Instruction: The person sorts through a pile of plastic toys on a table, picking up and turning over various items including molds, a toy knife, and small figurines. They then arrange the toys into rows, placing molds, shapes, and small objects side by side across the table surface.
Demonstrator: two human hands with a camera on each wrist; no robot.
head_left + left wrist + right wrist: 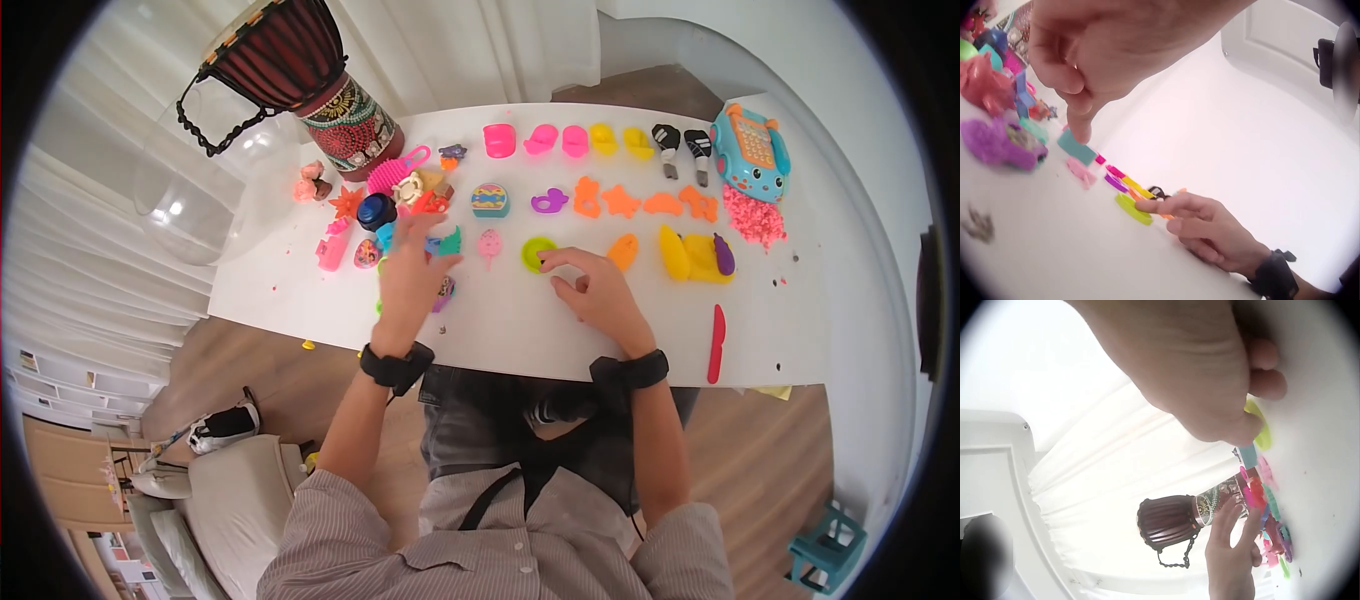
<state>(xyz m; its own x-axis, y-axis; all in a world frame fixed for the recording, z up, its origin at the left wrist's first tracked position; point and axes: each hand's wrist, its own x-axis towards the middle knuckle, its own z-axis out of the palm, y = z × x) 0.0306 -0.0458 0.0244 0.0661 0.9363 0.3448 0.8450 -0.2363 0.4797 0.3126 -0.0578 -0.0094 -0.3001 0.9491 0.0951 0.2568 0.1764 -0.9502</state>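
The right hand (598, 298) touches a round lime-green piece (538, 254) with its fingertips; in the left wrist view its index finger reaches the rim of the green piece (1133, 209). The left hand (408, 285) is over the pile of toys at the table's left, fingers extended and apart, with nothing visible between them. Near it lie a teal piece (451, 243), a dark blue round piece (376, 212) and a purple toy (445, 293). A pink lollipop-shaped piece (489, 246) lies between the two hands.
A drum (350, 120) stands at the back left. Pink and yellow pieces, a purple duck shape (549, 201) and orange shapes (621, 202) lie in rows. At the right are a toy phone (750, 155), pink foam bits (755, 215), a yellow piece (690, 256) and a red knife (716, 345).
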